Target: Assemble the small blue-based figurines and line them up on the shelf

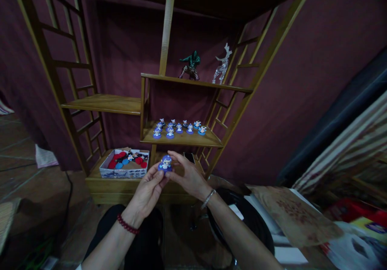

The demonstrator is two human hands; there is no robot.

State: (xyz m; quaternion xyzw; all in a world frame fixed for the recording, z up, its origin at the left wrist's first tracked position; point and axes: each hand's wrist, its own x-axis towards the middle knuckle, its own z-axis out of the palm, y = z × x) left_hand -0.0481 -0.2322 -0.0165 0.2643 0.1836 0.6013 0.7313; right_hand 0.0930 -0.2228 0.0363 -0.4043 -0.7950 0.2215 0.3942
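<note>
A small purple-and-white figurine on a round purple base is held up in front of the shelf unit. My left hand grips its base from the left, thumb in front. My right hand closes on it from the right, with the thumb at the base and the index finger near its head. Behind and above, on the middle shelf, similar purple figurines stand upright in rows. Several dark-based figurines are at the back, and light blue-based ones stand at the right end.
Left of my hands, a printed cardboard box holds red and blue discs and small figures. A dark green statuette and a clear deer figure top the upper shelf. A black round stool stands low at right.
</note>
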